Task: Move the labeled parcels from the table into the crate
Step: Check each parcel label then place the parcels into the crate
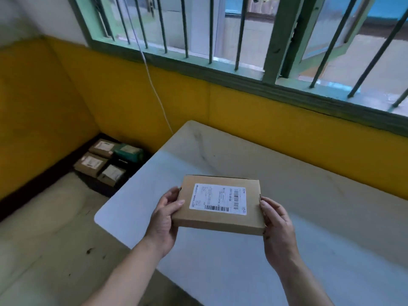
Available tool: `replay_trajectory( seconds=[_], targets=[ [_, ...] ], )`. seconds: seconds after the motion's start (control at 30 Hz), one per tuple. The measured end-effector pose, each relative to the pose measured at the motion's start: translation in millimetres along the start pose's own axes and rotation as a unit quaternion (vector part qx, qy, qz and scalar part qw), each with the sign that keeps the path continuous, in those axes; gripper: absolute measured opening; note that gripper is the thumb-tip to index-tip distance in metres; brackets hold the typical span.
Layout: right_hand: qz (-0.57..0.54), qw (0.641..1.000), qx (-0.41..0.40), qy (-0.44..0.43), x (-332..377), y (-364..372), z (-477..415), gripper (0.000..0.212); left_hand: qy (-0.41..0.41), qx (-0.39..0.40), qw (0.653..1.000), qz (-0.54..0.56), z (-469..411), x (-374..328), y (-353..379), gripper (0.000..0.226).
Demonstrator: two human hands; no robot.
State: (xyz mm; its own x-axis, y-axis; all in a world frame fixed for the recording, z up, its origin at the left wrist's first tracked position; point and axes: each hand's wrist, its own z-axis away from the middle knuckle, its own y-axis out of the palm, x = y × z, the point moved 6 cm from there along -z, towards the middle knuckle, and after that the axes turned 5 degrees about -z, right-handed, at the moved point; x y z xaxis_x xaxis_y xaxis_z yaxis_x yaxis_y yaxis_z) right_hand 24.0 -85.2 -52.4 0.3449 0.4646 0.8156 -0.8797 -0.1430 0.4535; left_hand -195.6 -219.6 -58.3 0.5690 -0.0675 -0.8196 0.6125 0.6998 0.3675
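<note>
A flat brown cardboard parcel (217,219) with a white barcode label on top hangs above the pale table (298,195). My left hand (164,217) grips its left edge, thumb on top. My right hand (278,226) grips its right edge. On the floor in the corner to the left stands a dark crate (95,188) holding several labeled parcels, among them brown boxes (91,165) and a green packet (128,152).
A yellow wall runs behind the table and round the corner. Above it is a barred window with a green frame (220,69). A white cable (154,85) hangs down the wall behind the table's far left corner. Pale floor lies left of the table.
</note>
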Motion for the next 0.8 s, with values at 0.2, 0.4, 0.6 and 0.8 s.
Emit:
replay_trajectory(
  seconds=[0.2, 0.4, 0.6, 0.8],
  targets=[
    [0.051, 0.995, 0.077, 0.027, -77, 129, 13, 0.015, 0.004, -0.083, 0.996, 0.019, 13, -42, -146, 0.039],
    [0.103, 0.984, 0.131, 0.064, -173, 271, 43, 0.019, 0.023, -0.145, 0.989, 0.033, 32, -95, -303, 0.049],
    [0.150, 0.973, 0.152, 0.091, -236, 370, 48, 0.016, 0.024, -0.185, 0.981, 0.043, 22, -134, -402, 0.050],
    [0.179, 0.969, 0.147, 0.085, -280, 442, 7, 0.018, 0.013, -0.202, 0.979, 0.012, -31, -171, -468, 0.043]
  ],
)
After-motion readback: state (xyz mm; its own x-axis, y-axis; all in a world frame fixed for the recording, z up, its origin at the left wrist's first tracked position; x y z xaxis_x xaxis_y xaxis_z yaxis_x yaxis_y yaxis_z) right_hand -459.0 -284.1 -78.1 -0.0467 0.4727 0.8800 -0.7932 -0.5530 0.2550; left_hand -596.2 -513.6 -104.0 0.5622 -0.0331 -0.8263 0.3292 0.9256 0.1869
